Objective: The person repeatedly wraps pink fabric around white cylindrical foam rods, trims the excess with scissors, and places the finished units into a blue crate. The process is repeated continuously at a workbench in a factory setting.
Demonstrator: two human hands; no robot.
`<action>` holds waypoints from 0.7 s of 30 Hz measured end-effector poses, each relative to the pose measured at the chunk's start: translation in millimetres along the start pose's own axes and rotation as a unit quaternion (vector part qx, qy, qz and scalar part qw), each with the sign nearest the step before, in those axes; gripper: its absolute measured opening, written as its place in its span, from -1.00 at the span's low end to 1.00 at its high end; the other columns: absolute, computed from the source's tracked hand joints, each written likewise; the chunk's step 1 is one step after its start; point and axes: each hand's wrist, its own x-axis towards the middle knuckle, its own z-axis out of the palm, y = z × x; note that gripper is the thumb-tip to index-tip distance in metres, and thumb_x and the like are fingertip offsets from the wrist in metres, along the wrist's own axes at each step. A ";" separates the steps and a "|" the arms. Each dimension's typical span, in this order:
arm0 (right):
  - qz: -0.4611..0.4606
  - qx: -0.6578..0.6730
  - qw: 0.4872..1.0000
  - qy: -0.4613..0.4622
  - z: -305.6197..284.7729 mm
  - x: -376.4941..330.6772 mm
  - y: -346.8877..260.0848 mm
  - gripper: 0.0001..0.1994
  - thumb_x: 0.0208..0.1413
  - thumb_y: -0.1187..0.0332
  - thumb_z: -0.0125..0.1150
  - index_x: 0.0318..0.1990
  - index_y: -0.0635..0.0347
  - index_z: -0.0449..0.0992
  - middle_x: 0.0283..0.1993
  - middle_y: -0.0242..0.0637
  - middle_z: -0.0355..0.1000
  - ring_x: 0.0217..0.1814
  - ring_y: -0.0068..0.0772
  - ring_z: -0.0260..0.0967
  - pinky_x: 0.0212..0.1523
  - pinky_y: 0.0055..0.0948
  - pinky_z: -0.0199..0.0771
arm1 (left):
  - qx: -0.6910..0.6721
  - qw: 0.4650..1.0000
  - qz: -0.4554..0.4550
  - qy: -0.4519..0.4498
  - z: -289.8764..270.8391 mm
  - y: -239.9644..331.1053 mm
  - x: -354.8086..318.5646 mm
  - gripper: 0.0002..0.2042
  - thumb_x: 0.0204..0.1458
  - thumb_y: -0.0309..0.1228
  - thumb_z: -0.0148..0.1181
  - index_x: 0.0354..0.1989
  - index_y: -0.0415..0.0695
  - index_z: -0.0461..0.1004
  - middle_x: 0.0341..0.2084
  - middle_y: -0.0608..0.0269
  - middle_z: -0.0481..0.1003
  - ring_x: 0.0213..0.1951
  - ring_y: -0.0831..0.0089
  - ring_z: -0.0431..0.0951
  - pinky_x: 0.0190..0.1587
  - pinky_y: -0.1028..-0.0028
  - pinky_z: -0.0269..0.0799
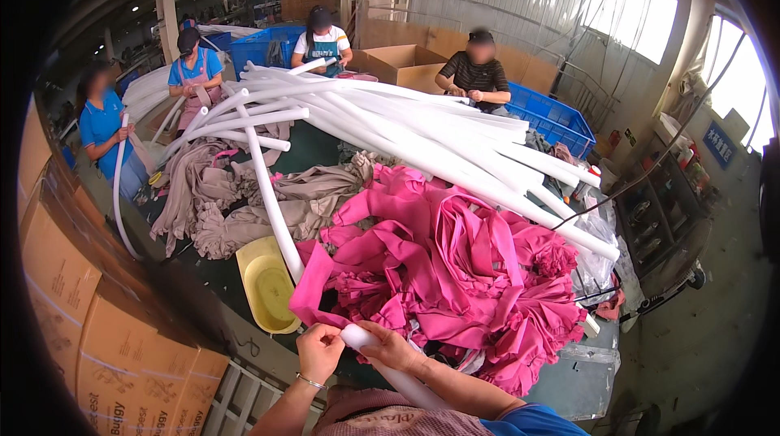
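Observation:
My right hand (pixel 396 348) is wrapped round a white foam tube (pixel 410 389), close to its upper end. The tube slants down to the right, passing under my right forearm. Beside that end, my left hand (pixel 320 350) has its fingers pinched at the lower edge of a pink fabric strip (pixel 307 298); exactly how they grip it is partly hidden. The strip runs up into a large heap of pink fabric (pixel 455 253) lying just beyond my hands. A bracelet circles my left wrist.
A yellow basin (pixel 250 277) stands left of the heap, a leaning foam tube beside it. Further off lie grey-beige fabric (pixel 215 208) and many stacked white tubes (pixel 390 123). Several co-workers surround the table. Cardboard boxes (pixel 122 363) line the left; a dark shelf (pixel 658 208) stands right.

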 end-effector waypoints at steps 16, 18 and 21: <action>0.053 0.005 0.999 0.009 -25.5 -6.6 1.2 -0.22 0.01 0.40 0.31 0.40 0.09 0.07 -0.17 -0.18 0.50 -0.19 -0.40 0.50 -0.18 -0.43 0.53 | 0.174 0.963 0.201 -0.037 38.8 13.9 14.4 -0.88 -0.04 -0.45 0.25 -0.45 -0.12 0.40 -0.50 0.18 0.38 -0.43 0.20 0.50 -0.42 0.29 0.44; 0.093 0.055 0.994 -0.005 -25.7 -8.0 -17.2 -0.22 0.01 0.49 0.25 0.42 0.09 0.04 -0.24 -0.23 0.48 -0.38 -0.45 0.48 -0.39 -0.41 0.54 | 0.200 0.955 0.218 -0.027 41.1 19.1 11.3 -0.88 -0.04 -0.45 0.23 -0.43 -0.11 0.39 -0.45 0.23 0.37 -0.39 0.24 0.50 -0.40 0.30 0.44; 0.037 0.005 0.999 0.026 -23.0 -5.6 -14.3 -0.26 0.01 0.54 0.24 0.39 0.09 0.10 -0.27 -0.27 0.47 -0.47 -0.48 0.45 -0.48 -0.44 0.52 | 0.091 0.984 0.150 -0.011 48.8 10.1 5.3 -0.89 -0.01 -0.45 0.27 -0.38 -0.16 0.44 -0.47 0.26 0.42 -0.44 0.34 0.52 -0.41 0.41 0.45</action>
